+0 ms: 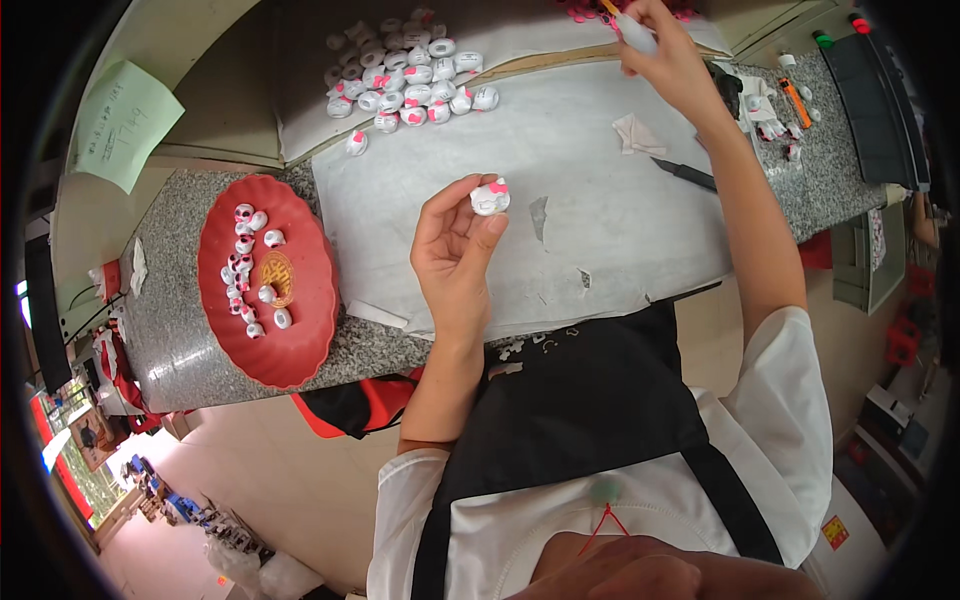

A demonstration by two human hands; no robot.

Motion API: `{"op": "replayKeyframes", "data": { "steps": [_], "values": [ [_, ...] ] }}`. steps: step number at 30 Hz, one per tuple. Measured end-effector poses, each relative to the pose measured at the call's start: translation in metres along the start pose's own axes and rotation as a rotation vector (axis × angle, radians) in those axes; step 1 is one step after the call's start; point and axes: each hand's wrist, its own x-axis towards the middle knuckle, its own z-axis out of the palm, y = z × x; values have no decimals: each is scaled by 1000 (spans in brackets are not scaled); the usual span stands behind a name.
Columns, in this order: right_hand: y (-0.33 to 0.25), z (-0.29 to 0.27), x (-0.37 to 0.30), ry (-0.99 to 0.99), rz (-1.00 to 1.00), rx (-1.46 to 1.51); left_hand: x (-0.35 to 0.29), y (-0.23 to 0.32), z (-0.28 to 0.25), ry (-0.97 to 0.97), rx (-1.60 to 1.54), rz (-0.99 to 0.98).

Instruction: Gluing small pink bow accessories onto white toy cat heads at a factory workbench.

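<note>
Over the middle of the paper-covered worktop, my left hand pinches a small white cat-head figurine with a pink bow between thumb and fingers. My right hand is stretched to the far right side, closed around a small white bottle with a yellow tip. Just beyond that bottle lie small bright pink pieces, partly cut off by the upper edge. At the back left, a cluster of similar white figurines sits on white paper, some showing pink bows.
A red scalloped tray with several white-and-pink pieces stands at left. A black-handled tool and a crumpled tissue lie right of centre. Farther right are an orange cutter and a dark tray. A green note hangs at left.
</note>
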Motion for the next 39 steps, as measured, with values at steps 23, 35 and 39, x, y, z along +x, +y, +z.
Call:
{"op": "replayKeyframes", "data": {
  "steps": [23, 35, 39],
  "values": [
    [41, 10, 13, -200, -436, -533, 2, 2, -4, 7, -228, -132],
    [-48, 14, -75, -256, 70, 335, -1, -1, -3, 4, -22, 27],
    [-50, 35, -101, -232, 116, 718, -2, 0, 0, -45, 151, 95]
  ]
}}
